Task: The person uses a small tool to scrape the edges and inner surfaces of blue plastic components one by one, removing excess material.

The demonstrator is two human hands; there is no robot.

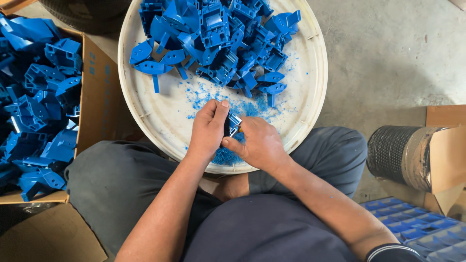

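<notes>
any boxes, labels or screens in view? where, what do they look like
Cardboard box: left, open, brown, full of blue plastic parts; faint blue print on its side.
Second cardboard box: right, brown, on its side, a dark ribbed roll inside.
Flat cardboard: bottom left, plain brown.
No screens or signs.

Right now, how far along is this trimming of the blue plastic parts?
Blue shavings on the white round tray suggest some parts are trimmed, and a cardboard box holds many. The left hand and right hand work one blue part. A pile waits.
</notes>
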